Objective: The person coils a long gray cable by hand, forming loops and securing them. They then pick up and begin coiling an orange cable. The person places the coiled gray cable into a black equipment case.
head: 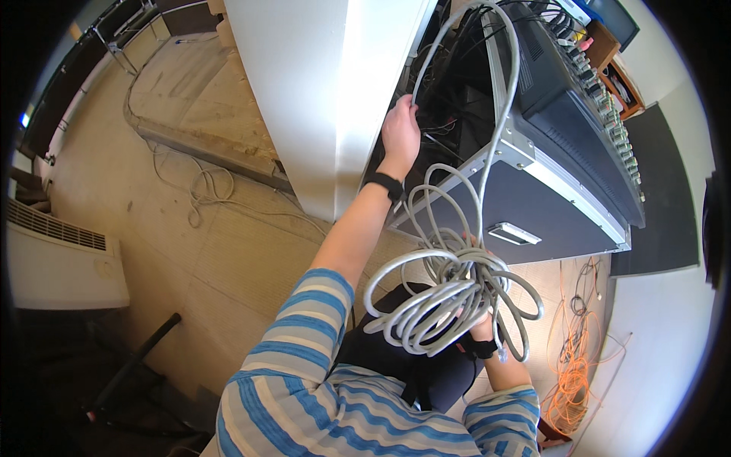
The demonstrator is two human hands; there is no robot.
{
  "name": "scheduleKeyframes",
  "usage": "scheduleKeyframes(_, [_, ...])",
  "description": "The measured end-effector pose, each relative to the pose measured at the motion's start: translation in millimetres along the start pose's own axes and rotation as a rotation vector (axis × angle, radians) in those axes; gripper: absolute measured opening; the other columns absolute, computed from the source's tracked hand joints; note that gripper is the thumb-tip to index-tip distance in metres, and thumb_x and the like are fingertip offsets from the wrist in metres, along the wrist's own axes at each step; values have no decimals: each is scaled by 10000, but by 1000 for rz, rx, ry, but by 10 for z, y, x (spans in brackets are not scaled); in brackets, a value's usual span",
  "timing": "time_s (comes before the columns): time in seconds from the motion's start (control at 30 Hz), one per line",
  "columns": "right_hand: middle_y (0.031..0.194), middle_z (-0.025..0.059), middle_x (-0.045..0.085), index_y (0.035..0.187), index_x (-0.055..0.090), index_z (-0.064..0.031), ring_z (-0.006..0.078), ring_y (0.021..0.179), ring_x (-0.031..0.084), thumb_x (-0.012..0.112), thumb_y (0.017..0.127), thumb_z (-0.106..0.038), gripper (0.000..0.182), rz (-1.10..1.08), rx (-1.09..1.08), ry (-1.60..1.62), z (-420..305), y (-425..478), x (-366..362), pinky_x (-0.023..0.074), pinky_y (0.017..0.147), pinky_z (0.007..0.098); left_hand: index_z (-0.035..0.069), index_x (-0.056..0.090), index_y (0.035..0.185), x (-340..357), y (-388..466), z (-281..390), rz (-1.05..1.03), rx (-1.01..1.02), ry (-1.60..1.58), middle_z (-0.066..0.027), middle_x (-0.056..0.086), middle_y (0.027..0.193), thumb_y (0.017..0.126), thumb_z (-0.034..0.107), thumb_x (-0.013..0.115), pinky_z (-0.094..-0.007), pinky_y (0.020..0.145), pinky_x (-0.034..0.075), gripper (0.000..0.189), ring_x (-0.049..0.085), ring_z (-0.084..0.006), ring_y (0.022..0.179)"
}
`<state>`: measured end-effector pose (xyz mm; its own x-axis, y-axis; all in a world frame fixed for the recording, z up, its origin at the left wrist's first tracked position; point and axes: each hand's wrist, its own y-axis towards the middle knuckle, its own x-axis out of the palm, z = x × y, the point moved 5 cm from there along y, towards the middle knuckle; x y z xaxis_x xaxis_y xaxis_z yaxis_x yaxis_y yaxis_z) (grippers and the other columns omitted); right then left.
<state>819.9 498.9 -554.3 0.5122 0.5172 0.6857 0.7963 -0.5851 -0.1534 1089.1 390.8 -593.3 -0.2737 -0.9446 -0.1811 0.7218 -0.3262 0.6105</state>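
Observation:
A grey network cable [434,292] is gathered in a loose bundle of loops in front of my body. My right hand [483,327] grips it from below, largely hidden behind the loops. A clear plug [502,355] dangles at the bundle's lower right. From the bundle one strand climbs, arches over the corner of a flight case [551,208] and comes down to my left hand [401,132]. That hand pinches the strand between the white column and the case's open side. Dark cables [448,123] lie in the shadow inside the case.
A mixing console [577,125] tops the case. The white column [297,85] stands close to my left arm. Orange cables [571,371] lie tangled by the right wall. A thin cable [211,191] trails across the floor beside a low platform [194,108]. Left is a vented white unit [63,257].

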Motion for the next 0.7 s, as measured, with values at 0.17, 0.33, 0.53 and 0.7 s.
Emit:
scheduleKeyframes(0.17, [1101,112,582,1241,478,-102,231,916,608,436,929,-303,374,137,-28,-111,78,-8,-28,510,831,423,-20,467,1190,418,-194,-635,-244,99,116,-299,458,1214,797,-1,504,-414,938,412,395,462,-430,1112])
scheduleKeyframes(0.33, [1113,112,572,1245,466,-98,231,934,597,460,911,-294,387,142,2,-225,188,-212,-312,499,844,419,-31,479,1183,296,-806,-729,-349,12,-44,-263,445,1238,777,42,569,-402,987,370,422,439,-414,1140])
scheduleKeyframes(0.53, [1129,112,561,1249,451,-92,230,956,584,490,890,-284,408,145,5,-275,268,-240,-403,485,860,416,-1,504,1164,-88,-1439,-656,-484,-148,-107,-225,469,1225,784,80,597,-402,981,372,399,453,-381,1137])
scheduleKeyframes(0.7, [1142,112,552,1252,439,-88,230,975,573,514,873,-275,430,158,-35,-268,268,-97,-363,474,874,412,32,512,1167,-295,-1825,-616,-531,-230,-166,-195,482,1213,779,137,626,-415,971,379,417,455,-367,1137])
